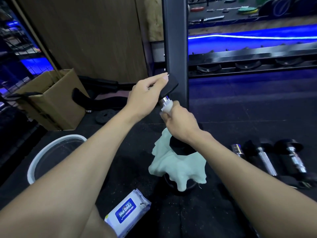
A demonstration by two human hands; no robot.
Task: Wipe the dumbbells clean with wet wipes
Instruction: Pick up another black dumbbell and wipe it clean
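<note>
Crinkly wipes pack (127, 213) nearest; left hand (145, 93) grips black dumbbell (169, 89) head, right hand (180, 124) fingers curled w/ white wipe (167, 108) round knurled chrome handle.

You're in a gym: dumbbell rack (248, 64) just past your right hand (180, 122), weight plates (247, 10) farther beyond, rubber floor (240, 109).

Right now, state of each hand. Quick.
Left hand: grips the dumbbell's upper head.
Right hand: grips a wet wipe around the handle.
</note>
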